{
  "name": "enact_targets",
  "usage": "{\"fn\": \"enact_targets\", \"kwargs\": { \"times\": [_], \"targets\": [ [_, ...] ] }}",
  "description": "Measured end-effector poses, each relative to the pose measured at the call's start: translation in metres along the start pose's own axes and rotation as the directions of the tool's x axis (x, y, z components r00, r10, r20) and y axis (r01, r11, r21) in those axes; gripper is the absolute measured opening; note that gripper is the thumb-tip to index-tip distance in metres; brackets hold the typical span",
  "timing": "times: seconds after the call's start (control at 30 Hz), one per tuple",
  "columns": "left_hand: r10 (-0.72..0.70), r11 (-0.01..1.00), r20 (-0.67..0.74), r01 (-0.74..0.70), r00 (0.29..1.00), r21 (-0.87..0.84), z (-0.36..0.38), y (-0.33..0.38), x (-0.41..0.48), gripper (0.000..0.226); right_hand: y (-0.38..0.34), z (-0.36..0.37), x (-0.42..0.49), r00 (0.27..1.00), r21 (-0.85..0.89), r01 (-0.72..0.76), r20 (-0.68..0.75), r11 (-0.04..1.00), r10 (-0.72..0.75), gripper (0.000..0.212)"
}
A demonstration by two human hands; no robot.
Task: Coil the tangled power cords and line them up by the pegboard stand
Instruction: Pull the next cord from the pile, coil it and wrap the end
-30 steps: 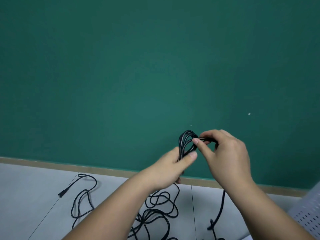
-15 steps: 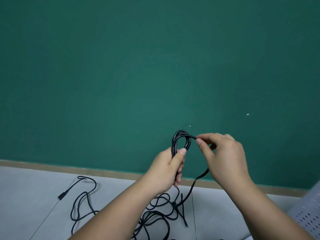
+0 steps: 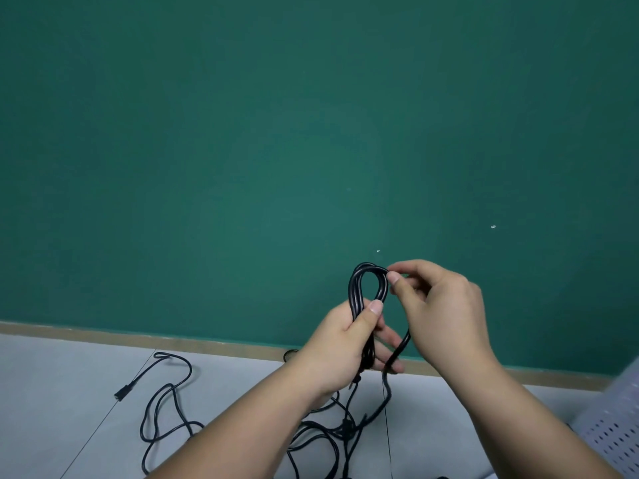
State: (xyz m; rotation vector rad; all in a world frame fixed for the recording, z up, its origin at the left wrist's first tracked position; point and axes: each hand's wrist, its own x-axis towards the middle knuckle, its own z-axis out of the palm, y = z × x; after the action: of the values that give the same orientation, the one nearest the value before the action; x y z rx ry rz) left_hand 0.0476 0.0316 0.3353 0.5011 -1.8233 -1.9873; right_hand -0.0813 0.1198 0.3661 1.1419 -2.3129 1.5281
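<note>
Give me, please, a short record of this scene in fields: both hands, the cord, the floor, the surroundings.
left hand: grips the gathered loops of the black cord
right hand: pinches the loop top
floor: loose cord lies tangled, plug end at left
pegboard stand: white, at right edge
wall: green

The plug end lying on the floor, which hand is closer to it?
Left. The left hand, gripping the coiled cord, is above and right of the plug; the right hand, pinching the coil's top, is farther right.
</note>
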Motion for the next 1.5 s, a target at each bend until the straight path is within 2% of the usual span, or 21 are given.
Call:
{"fn": "enact_targets", "kwargs": {
  "times": [0.1,0.3,0.4,0.43,0.5,0.57,0.67,0.8,1.0,1.07,1.13,1.23,1.3,1.4,1.5],
  "targets": [
    [0.013,0.999,0.029,-0.014,1.0,0.035,0.0,-0.002,0.003,0.029,0.004,0.002,0.002,0.999,0.035,-0.016,0.03,0.999,0.015,0.01],
    [0.005,0.962,0.028,-0.013,1.0,0.274,-0.012,-0.004,0.007,0.028,0.014,-0.001,0.01,0.949,0.13,-0.107,0.31,0.986,0.062,0.024],
    [-0.001,0.926,0.028,-0.01,1.0,0.376,-0.014,-0.004,0.007,0.026,0.013,0.0,0.009,0.927,0.136,-0.095,0.373,0.986,0.038,0.022],
    [0.026,0.896,0.034,-0.038,0.999,0.442,-0.014,-0.004,0.007,0.025,0.012,0.0,0.008,0.921,0.12,-0.078,0.389,0.99,0.026,0.025],
    [0.096,0.773,0.075,-0.122,0.993,0.623,-0.015,-0.004,0.006,0.019,0.01,0.0,0.006,0.913,0.065,-0.068,0.405,0.996,0.036,0.038],
    [0.113,0.669,0.116,-0.162,0.987,0.725,-0.014,-0.005,0.004,0.021,0.007,0.001,0.005,0.913,0.033,-0.107,0.4,0.994,0.085,0.04],
    [0.107,0.627,0.121,-0.161,0.987,0.762,-0.015,-0.007,0.003,0.031,0.005,0.003,0.004,0.907,0.062,-0.162,0.403,0.985,0.124,0.034],
    [0.11,0.654,0.111,-0.156,0.988,0.74,-0.017,-0.009,0.004,0.022,0.003,0.008,0.003,0.908,0.156,-0.209,0.397,0.965,0.133,0.021],
    [0.11,0.661,0.074,-0.128,0.991,0.74,-0.016,-0.012,0.007,0.024,0.0,0.012,0.003,0.956,0.072,-0.121,0.279,0.99,0.096,0.007],
    [0.137,0.654,0.044,-0.123,0.99,0.746,-0.015,-0.011,0.007,0.033,-0.002,0.011,0.004,0.961,0.076,-0.14,0.25,0.987,0.117,0.012],
    [0.17,0.646,0.024,-0.13,0.985,0.753,-0.016,-0.011,0.007,0.038,-0.004,0.006,0.004,0.945,0.081,-0.186,0.289,0.979,0.156,0.03],
    [0.176,0.592,0.062,-0.156,0.982,0.79,-0.017,-0.008,0.006,0.028,-0.006,0.0,0.003,0.914,-0.111,-0.153,0.362,0.982,0.183,0.054],
    [0.159,0.522,0.111,-0.179,0.981,0.834,-0.016,-0.006,0.003,0.027,-0.008,-0.002,0.002,0.922,-0.237,-0.103,0.342,0.966,0.182,0.064],
    [0.176,0.427,0.109,-0.176,0.978,0.887,-0.011,-0.003,0.002,0.028,-0.011,-0.005,0.002,0.936,-0.39,-0.031,0.312,0.92,0.163,0.067],
    [0.222,0.304,0.094,-0.161,0.971,0.939,-0.009,-0.003,0.003,0.032,-0.012,-0.009,0.006,0.916,-0.506,0.007,0.349,0.863,0.197,0.066]
  ]
}}
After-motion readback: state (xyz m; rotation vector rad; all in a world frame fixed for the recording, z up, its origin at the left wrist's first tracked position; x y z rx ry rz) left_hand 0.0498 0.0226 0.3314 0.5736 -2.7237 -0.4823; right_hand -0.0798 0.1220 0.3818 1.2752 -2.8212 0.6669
